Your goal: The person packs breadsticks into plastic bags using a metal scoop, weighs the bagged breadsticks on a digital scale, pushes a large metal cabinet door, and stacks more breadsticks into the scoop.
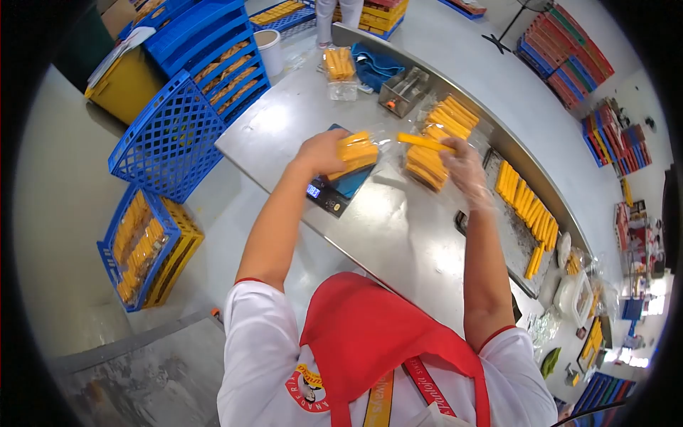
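Note:
My left hand (321,152) grips a clear plastic bag of yellow breadsticks (357,154) over a black digital scale (331,193) with a lit display. In my gloved right hand (466,171) is a single yellow breadstick (425,141), its far tip pointing left at the bag's open end. Just beyond and beneath that hand, more breadsticks (449,119) lie stacked on plastic at the metal table (370,220). To the right, a dark baking tray (514,250) carries a row of loose breadsticks (528,205).
A filled bag (339,64), a blue cloth (375,67) and a metal box (403,92) stand at the table's far end. Blue crates (169,139) are on the left, with a crate of bagged breadsticks (142,245) below. A raised metal edge (491,117) runs along the table's far side.

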Demonstrator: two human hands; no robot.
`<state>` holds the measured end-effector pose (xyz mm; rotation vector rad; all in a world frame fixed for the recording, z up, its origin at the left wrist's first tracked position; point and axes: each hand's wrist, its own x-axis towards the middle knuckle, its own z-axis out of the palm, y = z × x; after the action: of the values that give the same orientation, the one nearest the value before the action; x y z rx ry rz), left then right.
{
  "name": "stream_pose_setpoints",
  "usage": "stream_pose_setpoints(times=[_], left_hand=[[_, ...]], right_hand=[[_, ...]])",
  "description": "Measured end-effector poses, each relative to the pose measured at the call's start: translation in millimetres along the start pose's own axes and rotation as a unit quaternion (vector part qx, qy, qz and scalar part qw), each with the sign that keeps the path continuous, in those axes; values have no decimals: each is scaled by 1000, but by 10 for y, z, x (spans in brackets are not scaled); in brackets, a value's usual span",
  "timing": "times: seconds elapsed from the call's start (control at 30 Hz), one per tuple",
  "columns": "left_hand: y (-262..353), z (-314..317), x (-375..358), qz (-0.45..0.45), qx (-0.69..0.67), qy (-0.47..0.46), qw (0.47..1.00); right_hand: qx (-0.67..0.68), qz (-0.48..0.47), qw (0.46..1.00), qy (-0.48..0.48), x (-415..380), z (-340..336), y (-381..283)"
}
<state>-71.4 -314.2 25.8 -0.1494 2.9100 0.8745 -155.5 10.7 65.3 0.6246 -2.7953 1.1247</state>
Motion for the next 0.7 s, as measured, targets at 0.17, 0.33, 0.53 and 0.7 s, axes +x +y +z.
stream_pose_setpoints(times=[0.17,0.33,0.53,0.7], left_hand=[[74,37,-228,19,-312,-164,936],[551,615,-535,19,-503,-295,813],[958,1166,-837,18,-585,-447,677],[1095,1408,-1013,-21,-658,-509,555]], right_hand=[[229,165,959,28,-427,-744,399],[177,145,973,-26,-796,-1226,196],[178,197,951,-161,-1237,-1342,292],[207,251,936,-134,-1590,-1429,699]])
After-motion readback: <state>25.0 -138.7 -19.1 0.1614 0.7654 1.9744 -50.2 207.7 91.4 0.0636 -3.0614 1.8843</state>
